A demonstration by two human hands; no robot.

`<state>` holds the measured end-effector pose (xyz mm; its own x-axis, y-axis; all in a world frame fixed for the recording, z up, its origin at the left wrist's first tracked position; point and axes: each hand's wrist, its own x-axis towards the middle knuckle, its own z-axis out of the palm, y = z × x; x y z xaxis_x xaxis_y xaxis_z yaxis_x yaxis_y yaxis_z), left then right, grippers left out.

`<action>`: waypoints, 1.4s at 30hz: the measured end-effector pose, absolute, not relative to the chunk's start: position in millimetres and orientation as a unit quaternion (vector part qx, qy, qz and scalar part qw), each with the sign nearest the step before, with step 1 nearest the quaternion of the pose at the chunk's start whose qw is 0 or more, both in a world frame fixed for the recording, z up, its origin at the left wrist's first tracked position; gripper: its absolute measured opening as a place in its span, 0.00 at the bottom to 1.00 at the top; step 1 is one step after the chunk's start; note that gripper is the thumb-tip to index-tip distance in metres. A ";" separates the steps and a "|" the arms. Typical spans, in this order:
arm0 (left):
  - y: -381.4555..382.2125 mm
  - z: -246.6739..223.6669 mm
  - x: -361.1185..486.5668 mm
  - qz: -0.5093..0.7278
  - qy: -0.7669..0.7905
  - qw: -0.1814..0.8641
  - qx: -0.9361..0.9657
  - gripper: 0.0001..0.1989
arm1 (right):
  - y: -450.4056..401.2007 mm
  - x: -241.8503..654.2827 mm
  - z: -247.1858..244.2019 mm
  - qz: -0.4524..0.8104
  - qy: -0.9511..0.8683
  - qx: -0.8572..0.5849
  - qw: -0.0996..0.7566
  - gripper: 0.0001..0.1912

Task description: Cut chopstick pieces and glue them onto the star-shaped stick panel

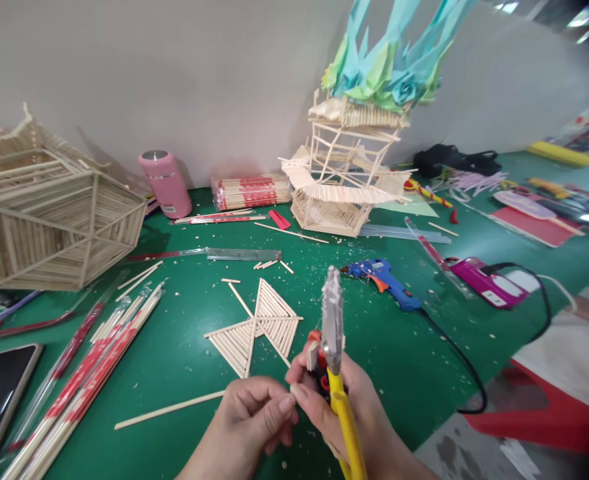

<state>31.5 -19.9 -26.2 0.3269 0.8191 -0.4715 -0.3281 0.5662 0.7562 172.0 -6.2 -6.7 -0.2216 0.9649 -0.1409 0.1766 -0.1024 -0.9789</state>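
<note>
My left hand (pixel 257 417) is closed in a pinch, its fingertips meeting those of my right hand. A thin wooden stick (pixel 169 409) runs from the left into my left hand; its far end is hidden by the fingers. In my right hand (pixel 347 400) are pliers (pixel 332 320) with yellow handles, their grey jaws pointing up and smeared with a whitish crust. Small pale and orange-red bits show between the right fingers, too covered to name. Just beyond the hands lies a flat panel (pixel 277 313) of sticks, with two filled triangular sections and bare spokes.
A blue glue gun (pixel 382 277) lies to the right, its black cord trailing toward the edge. Bundled sticks (pixel 94 373) and a phone (pixel 4 393) lie left. Behind stand a stick structure (pixel 64 227), a pink bottle (pixel 165 187) and a stick tower (pixel 339 193) topped with paper.
</note>
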 end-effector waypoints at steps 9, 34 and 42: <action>-20.2 -25.8 32.9 0.412 0.432 0.769 0.228 0.18 | -6.5 169.8 -7.1 0.555 -0.555 -0.505 0.359 0.06; -7.8 -3.7 11.6 0.530 0.439 0.690 0.222 0.10 | -9.5 222.9 8.2 0.342 -0.735 -0.581 0.072 0.15; -11.5 -10.0 12.5 0.525 0.429 0.680 0.278 0.05 | -6.8 211.1 16.5 0.355 -0.740 -0.570 0.038 0.14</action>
